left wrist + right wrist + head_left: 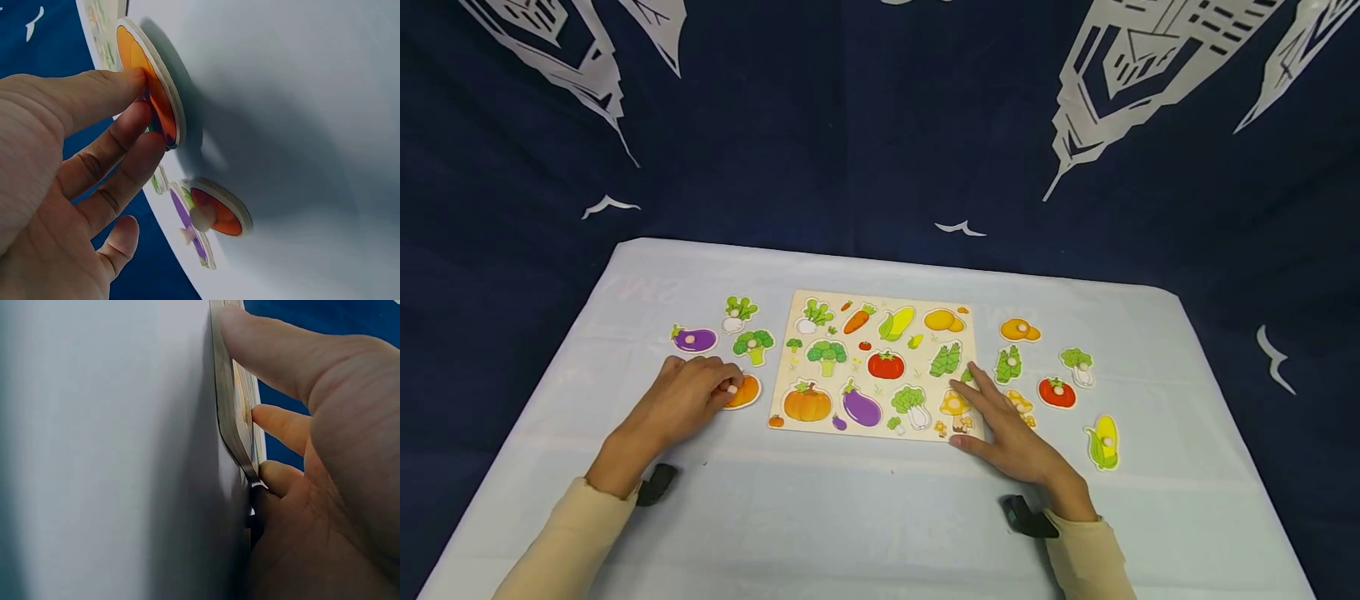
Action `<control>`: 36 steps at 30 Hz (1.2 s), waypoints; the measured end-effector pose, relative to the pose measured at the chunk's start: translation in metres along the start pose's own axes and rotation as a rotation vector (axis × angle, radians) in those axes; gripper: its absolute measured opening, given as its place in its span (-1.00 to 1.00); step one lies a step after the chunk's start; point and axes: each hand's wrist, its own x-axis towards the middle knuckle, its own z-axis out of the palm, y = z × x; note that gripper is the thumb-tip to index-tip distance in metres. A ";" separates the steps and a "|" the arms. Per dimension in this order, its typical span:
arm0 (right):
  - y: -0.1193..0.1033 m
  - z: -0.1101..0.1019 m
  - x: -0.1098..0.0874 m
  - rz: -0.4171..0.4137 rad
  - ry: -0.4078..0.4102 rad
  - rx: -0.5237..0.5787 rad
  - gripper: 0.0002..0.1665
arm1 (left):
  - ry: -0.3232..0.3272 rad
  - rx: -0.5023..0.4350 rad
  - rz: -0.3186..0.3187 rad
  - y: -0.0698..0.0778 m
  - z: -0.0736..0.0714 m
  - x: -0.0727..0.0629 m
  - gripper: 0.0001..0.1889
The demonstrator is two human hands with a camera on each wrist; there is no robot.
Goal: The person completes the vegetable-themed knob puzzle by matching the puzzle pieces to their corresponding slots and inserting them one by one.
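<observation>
My left hand [688, 392] pinches a round orange pumpkin piece [747, 392] between thumb and fingertips. In the left wrist view the pumpkin piece stands tilted, with its shadow on the white table beside it. Left of the wooden vegetable puzzle board [792, 367], my right hand's opposite, lie an eggplant piece [693, 339], a broccoli piece [753, 343] and a white radish piece [732, 325]. My right hand [1011, 429] rests at the board's right edge, fingers spread over it and thumb at the lower corner. The board bears printed vegetable pictures.
Right of the board lie knobbed pieces: potato [1019, 330], green asparagus-like piece [1008, 364], bok choy [1078, 365], tomato [1057, 392], corn [1103, 442] and mushroom [1021, 403], partly behind my hand. An orange-red knobbed piece [224, 215] shows in the left wrist view.
</observation>
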 end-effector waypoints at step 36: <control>-0.001 0.001 -0.001 -0.013 0.007 0.021 -0.02 | 0.039 -0.016 0.129 0.034 0.002 0.015 -0.83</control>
